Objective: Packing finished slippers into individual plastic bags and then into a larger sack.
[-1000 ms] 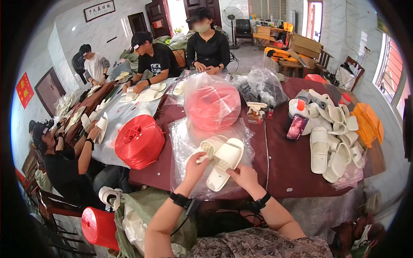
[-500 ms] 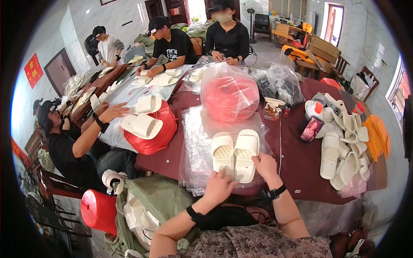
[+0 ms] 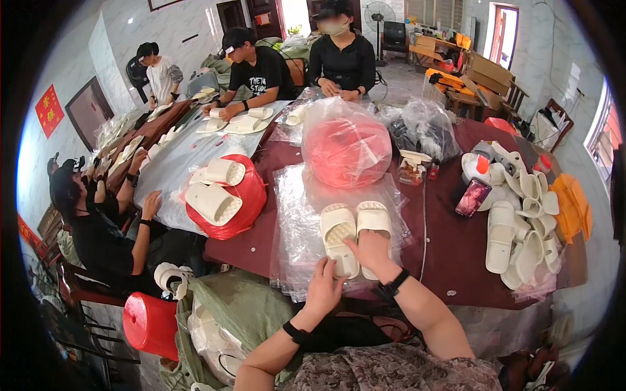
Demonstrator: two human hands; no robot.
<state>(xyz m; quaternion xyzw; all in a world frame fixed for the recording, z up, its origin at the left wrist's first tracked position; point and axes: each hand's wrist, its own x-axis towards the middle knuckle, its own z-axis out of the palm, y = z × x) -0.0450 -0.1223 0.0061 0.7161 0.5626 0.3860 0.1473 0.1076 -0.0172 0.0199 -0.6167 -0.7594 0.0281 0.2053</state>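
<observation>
Both hands are pressing the cream slippers (image 3: 355,236): left hand (image 3: 324,290) at seven o'clock, right hand (image 3: 370,251) at five, fingers spread flat.

A: Counter (image 3: 450,251)?
B: Dark maroon top. A stack of clear plastic bags (image 3: 297,228) at the near edge, cream slipper pair (image 3: 355,238) lying on it.
A: Rest?
B: Red twine spool (image 3: 238,202) left, bagged red spool (image 3: 345,146) behind, phone (image 3: 473,197) and loose slipper pile (image 3: 525,225) right.
</observation>
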